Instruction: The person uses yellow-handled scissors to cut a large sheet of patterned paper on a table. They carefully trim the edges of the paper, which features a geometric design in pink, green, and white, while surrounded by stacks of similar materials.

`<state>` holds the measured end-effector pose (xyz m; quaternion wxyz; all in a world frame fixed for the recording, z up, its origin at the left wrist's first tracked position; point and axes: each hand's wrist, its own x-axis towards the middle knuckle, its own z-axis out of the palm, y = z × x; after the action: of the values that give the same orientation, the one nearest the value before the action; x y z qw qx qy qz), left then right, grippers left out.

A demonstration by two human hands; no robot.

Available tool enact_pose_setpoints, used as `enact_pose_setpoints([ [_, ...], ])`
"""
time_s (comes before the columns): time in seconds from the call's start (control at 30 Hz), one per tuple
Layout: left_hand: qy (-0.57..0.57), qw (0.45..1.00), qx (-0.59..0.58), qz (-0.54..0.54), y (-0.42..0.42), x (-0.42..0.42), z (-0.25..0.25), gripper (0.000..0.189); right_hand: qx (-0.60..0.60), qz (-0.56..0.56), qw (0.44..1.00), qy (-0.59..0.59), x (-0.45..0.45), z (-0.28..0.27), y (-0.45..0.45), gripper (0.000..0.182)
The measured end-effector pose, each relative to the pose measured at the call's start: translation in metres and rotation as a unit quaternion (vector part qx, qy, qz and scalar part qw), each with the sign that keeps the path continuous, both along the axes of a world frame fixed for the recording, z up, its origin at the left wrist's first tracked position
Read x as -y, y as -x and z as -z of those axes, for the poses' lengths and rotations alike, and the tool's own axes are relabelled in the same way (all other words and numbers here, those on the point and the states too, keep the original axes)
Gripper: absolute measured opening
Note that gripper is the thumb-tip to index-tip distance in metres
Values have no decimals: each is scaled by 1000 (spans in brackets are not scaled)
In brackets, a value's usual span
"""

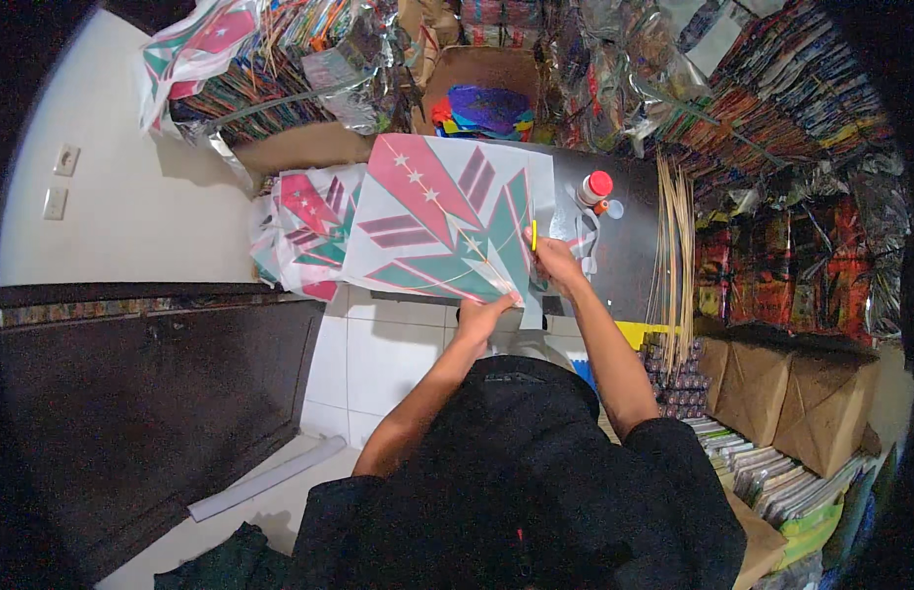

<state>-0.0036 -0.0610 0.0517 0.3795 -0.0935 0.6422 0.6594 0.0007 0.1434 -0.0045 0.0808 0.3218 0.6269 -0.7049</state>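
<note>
A large white sheet printed in red and green with stars (420,173) lies before me, a thin stick running diagonally across it and a thin curved line crossing its lower part. My left hand (488,317) grips the sheet's lower corner between thumb and fingers. In my right hand (554,259) is a pair of scissors with a yellow handle (534,234), held at the sheet's right side; the blades are hard to make out. Similar printed sheets (305,214) lie to the left, partly under the large one.
Right of the sheet, a white bottle with a red lid (595,187) and an orange spool (601,208) stand on the dark table (628,251). Thin bamboo sticks (672,273) jut over its right end. Stacked packets (781,81) line the back; wrapped brown parcels (825,405) sit at right.
</note>
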Motion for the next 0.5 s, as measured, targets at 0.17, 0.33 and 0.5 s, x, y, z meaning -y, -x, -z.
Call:
enact_pose_setpoints([
  [0.17, 7, 1000, 21, 2, 1, 0, -1, 36, 8, 6, 1000, 16, 0, -1, 2, 59],
  [0.33, 1, 1000, 11, -6, 0, -2, -4, 35, 23, 1, 999, 34, -2, -4, 4, 58],
  [0.5, -19, 1000, 4, -22, 0, -2, 0, 32, 7, -5, 999, 44, 0, -20, 4, 54],
])
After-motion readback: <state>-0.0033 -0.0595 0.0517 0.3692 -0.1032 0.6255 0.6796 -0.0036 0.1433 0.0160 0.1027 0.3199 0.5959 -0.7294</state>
